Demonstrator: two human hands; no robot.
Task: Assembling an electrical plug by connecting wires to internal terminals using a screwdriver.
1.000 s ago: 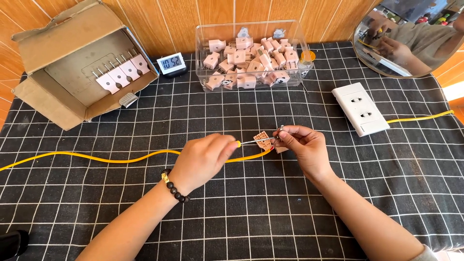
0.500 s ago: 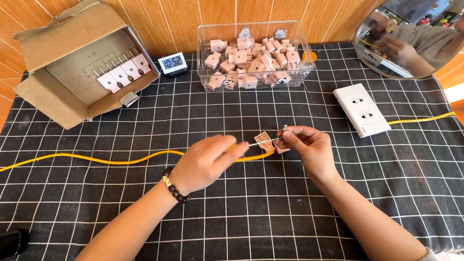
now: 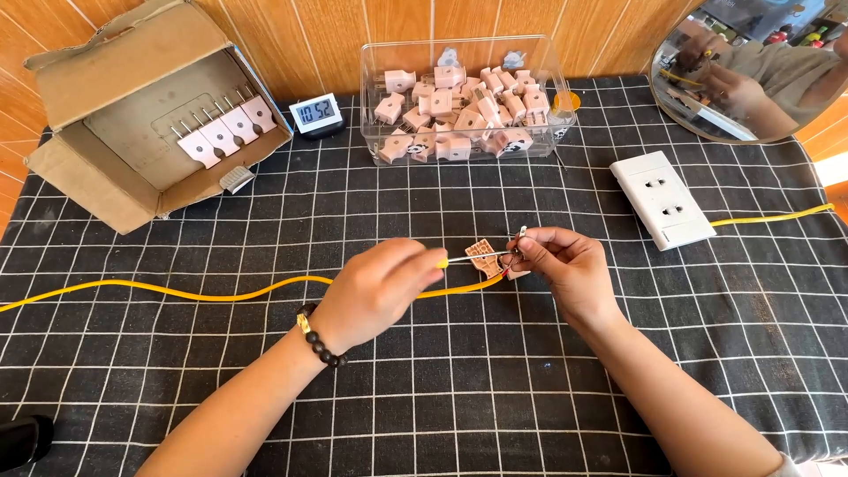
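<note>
My left hand (image 3: 380,287) grips a small yellow-handled screwdriver (image 3: 470,259) whose shaft points right. My right hand (image 3: 565,269) pinches an opened pink plug (image 3: 517,256) with metal prongs at its fingertips. The screwdriver tip meets that plug. A loose pink plug cover (image 3: 481,256) lies just left of my right hand. A yellow cable (image 3: 203,294) runs from the left edge across the checked cloth to the plug.
A clear box (image 3: 548,84) full of pink plugs stands at the back. An open cardboard box (image 3: 132,115) with several plugs sits back left, a small digital clock (image 3: 315,113) beside it. A white double socket (image 3: 662,199) with yellow cable lies right; a round mirror (image 3: 751,71) behind.
Both hands stay at the plug with only small shifts; my left hand has edged slightly right with the screwdriver.
</note>
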